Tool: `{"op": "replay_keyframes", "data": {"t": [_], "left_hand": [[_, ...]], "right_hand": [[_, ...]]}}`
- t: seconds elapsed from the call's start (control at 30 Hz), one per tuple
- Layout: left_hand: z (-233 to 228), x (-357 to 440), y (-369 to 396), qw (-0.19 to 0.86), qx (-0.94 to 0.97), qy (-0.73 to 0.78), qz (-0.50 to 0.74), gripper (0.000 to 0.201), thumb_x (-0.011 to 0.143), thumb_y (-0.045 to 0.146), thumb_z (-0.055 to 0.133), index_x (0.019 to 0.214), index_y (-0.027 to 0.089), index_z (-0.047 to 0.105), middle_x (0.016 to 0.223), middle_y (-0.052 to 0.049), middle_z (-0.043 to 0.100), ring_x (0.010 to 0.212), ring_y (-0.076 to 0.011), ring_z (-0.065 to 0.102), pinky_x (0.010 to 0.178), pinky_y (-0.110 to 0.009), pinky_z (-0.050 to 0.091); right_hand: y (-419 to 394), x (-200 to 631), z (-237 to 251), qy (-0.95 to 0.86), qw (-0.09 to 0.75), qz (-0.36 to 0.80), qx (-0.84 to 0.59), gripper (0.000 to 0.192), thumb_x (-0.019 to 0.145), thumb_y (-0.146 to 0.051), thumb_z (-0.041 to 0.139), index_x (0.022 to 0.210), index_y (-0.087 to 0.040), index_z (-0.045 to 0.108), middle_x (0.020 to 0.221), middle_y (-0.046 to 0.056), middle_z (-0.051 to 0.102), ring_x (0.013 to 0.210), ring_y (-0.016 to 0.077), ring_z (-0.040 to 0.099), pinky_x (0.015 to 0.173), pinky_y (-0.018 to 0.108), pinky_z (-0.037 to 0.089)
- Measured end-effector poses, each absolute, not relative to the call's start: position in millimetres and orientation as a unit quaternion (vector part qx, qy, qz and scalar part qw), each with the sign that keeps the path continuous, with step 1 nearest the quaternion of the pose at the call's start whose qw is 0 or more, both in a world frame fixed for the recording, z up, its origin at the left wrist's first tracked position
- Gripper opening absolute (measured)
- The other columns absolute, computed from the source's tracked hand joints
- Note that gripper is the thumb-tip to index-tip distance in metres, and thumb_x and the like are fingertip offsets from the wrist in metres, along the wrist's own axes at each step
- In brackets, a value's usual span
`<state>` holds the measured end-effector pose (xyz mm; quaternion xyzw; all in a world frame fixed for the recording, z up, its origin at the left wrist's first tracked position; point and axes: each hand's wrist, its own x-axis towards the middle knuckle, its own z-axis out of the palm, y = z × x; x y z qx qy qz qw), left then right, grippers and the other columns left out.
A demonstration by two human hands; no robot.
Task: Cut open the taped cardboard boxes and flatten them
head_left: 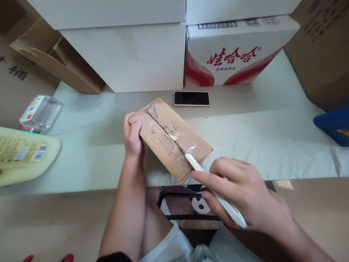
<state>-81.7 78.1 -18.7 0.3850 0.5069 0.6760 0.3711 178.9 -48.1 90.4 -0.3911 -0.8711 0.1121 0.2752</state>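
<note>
My left hand [132, 140] clamped the small cardboard box's [170, 140] far-left end; my right hand [242, 193], nearer me, gripped the white cutter [215, 189], tip on the tape seam [174, 137] running diagonally away up-left.

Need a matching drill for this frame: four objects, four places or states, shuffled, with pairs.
1. cardboard box
2. white cutter
3. phone
4. plastic bottle

A. lying screen-up in front of the red-and-white carton
B. on its side at the far left of the table
C. gripped at one end by the left hand
D. held in the right hand, tip at the taped seam

Pairs: 1-C, 2-D, 3-A, 4-B
</note>
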Motion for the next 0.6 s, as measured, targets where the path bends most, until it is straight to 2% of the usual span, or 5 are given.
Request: {"op": "replay_keyframes", "data": {"t": [0.1, 0.17, 0.43, 0.6], "left_hand": [[-20, -82, 77, 0.376, 0.389, 0.504, 0.674, 0.043, 0.069, 0.049, 0.075, 0.094, 0.020, 0.058, 0.086, -0.002, 0.059, 0.078, -0.0166, 0.055, 0.072, -0.030, 0.043], [-20, -82, 76, 0.379, 0.394, 0.502, 0.670, 0.044, 0.069, 0.051, 0.076, 0.095, 0.020, 0.058, 0.087, -0.003, 0.059, 0.079, -0.0170, 0.056, 0.073, -0.030, 0.044], [-16, -80, 74, 0.379, 0.376, 0.513, 0.672, 0.040, 0.068, 0.047, 0.076, 0.094, 0.020, 0.062, 0.086, -0.004, 0.063, 0.077, -0.0176, 0.055, 0.070, -0.030, 0.045], [-13, -79, 74, 0.377, 0.371, 0.513, 0.676, 0.039, 0.066, 0.047, 0.078, 0.091, 0.020, 0.062, 0.083, -0.003, 0.063, 0.075, -0.0166, 0.056, 0.067, -0.029, 0.046]], "right_hand": [[-49, 180, 91, -0.862, 0.312, 0.107, -0.385, 0.018, 0.092, -0.017, 0.055, 0.103, -0.020, 0.069, 0.106, 0.009, 0.075, 0.096, 0.0177, 0.074, 0.077, 0.031, 0.063], [-49, 181, 90, -0.866, 0.332, 0.123, -0.353, 0.018, 0.087, -0.013, 0.057, 0.101, -0.019, 0.067, 0.111, 0.008, 0.078, 0.105, 0.0180, 0.075, 0.087, 0.031, 0.065], [-50, 180, 89, -0.840, 0.359, 0.148, -0.380, 0.022, 0.084, -0.009, 0.054, 0.098, -0.019, 0.067, 0.104, 0.008, 0.080, 0.091, 0.0160, 0.079, 0.077, 0.026, 0.068], [-57, 183, 74, -0.804, 0.426, 0.156, -0.386, 0.023, 0.081, -0.014, 0.053, 0.097, -0.021, 0.068, 0.102, 0.006, 0.080, 0.086, 0.0162, 0.079, 0.073, 0.028, 0.067]]}}
